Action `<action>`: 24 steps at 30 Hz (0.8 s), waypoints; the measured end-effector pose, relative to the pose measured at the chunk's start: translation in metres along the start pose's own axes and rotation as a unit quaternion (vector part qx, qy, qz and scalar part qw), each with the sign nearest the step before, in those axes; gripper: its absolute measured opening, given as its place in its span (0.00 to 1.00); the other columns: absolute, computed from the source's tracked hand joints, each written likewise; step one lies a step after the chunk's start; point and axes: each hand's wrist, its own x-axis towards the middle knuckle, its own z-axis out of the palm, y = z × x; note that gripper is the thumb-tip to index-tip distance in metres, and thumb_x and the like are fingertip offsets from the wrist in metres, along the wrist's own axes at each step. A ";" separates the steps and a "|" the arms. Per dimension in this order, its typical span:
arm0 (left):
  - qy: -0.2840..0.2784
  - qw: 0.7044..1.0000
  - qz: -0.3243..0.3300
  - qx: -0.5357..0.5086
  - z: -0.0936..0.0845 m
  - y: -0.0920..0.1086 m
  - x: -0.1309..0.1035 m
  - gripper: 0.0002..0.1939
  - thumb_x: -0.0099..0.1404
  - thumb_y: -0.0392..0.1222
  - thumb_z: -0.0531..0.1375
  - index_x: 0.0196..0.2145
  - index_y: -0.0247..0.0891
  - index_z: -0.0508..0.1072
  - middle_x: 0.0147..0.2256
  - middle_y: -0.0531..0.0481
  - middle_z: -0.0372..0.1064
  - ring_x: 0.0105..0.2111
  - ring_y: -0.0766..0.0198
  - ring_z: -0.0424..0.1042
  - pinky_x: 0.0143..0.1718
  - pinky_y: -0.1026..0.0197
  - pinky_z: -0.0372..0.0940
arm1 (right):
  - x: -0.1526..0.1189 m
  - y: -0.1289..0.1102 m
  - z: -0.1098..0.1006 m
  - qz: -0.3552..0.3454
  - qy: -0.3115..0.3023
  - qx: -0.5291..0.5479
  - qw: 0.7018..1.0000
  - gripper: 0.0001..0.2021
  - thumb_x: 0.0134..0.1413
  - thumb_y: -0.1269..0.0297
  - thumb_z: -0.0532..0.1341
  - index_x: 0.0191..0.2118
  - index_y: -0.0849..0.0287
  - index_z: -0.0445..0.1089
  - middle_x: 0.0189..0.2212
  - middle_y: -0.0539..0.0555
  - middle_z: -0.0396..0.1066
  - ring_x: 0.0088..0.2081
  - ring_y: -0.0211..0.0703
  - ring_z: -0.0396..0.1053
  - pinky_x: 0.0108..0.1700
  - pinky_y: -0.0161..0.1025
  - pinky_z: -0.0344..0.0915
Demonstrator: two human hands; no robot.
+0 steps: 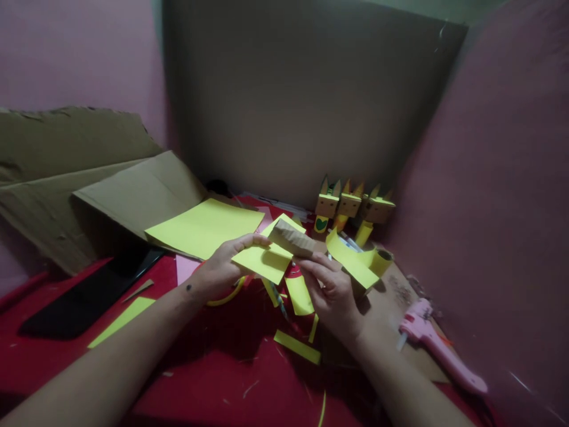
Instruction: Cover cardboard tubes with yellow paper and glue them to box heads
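My left hand (226, 264) pinches a piece of yellow paper (265, 261) by its left edge, thumb on top. My right hand (326, 287) is closed on a small brown cardboard piece (291, 238) with a ridged side, tilted over the yellow paper. Another yellow part rises behind the cardboard; whether it is joined to the held paper I cannot tell. Under and between my hands lie a yellow strip (297, 347) and a curved yellow piece (300, 295) on the red cloth (231, 379).
A pink glue gun (440, 350) lies at the right on cardboard. Three small cardboard figures with pointed ears (349, 204) stand at the back. Yellow sheet (207, 225) and large cardboard (137, 190) are at the left, beside a black flat object (91, 293). A yellow curl (355, 261) sits right of centre.
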 end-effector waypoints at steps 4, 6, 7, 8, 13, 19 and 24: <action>-0.014 1.000 0.004 -0.024 -0.001 -0.002 0.001 0.26 0.52 0.37 0.68 0.49 0.39 0.71 0.46 0.46 0.75 0.43 0.57 0.75 0.45 0.58 0.70 | -0.004 0.007 0.000 -0.022 -0.019 -0.016 0.999 0.20 0.55 0.77 0.61 0.48 0.45 0.77 0.50 0.52 0.75 0.53 0.48 0.71 0.59 0.47 0.65; -0.018 0.999 0.015 -0.023 0.000 0.000 0.001 0.26 0.53 0.38 0.69 0.50 0.39 0.72 0.46 0.46 0.75 0.43 0.57 0.75 0.45 0.58 0.69 | -0.005 0.009 0.001 -0.019 -0.027 -0.017 0.999 0.20 0.55 0.77 0.61 0.48 0.45 0.77 0.52 0.52 0.74 0.54 0.48 0.70 0.60 0.49 0.64; -0.018 0.999 0.020 -0.020 0.001 0.001 0.001 0.25 0.53 0.39 0.68 0.50 0.39 0.72 0.47 0.46 0.76 0.43 0.58 0.75 0.45 0.58 0.69 | -0.005 0.008 0.002 -0.017 -0.031 -0.013 0.999 0.20 0.55 0.77 0.61 0.48 0.45 0.77 0.52 0.51 0.74 0.54 0.48 0.70 0.60 0.49 0.64; -0.018 0.999 0.024 -0.015 0.002 0.004 0.001 0.24 0.54 0.39 0.68 0.49 0.39 0.72 0.47 0.46 0.76 0.42 0.58 0.75 0.45 0.59 0.69 | -0.005 0.008 0.002 -0.015 -0.034 -0.008 0.999 0.20 0.55 0.77 0.61 0.48 0.45 0.77 0.51 0.52 0.74 0.54 0.47 0.70 0.60 0.48 0.65; 0.006 0.999 0.039 0.026 0.006 0.014 0.000 0.21 0.57 0.43 0.65 0.48 0.36 0.73 0.44 0.45 0.77 0.37 0.60 0.75 0.40 0.58 0.71 | -0.003 0.003 0.006 0.036 -0.005 0.029 0.999 0.15 0.56 0.74 0.62 0.43 0.48 0.80 0.45 0.53 0.76 0.49 0.44 0.72 0.54 0.42 0.68; 0.021 0.994 0.060 0.086 0.008 0.007 0.000 0.18 0.60 0.47 0.63 0.45 0.36 0.75 0.40 0.45 0.79 0.35 0.59 0.76 0.36 0.59 0.71 | 0.005 0.008 0.006 0.239 0.057 0.283 0.927 0.11 0.43 0.70 0.69 0.36 0.55 0.80 0.33 0.51 0.76 0.28 0.36 0.70 0.31 0.35 0.69; 0.030 0.980 0.105 0.164 0.003 -0.007 0.000 0.17 0.60 0.45 0.63 0.47 0.37 0.74 0.44 0.45 0.78 0.41 0.56 0.76 0.42 0.58 0.71 | 0.013 0.004 0.001 0.330 0.105 0.401 0.848 0.16 0.33 0.74 0.71 0.35 0.60 0.79 0.30 0.52 0.75 0.24 0.32 0.66 0.22 0.29 0.60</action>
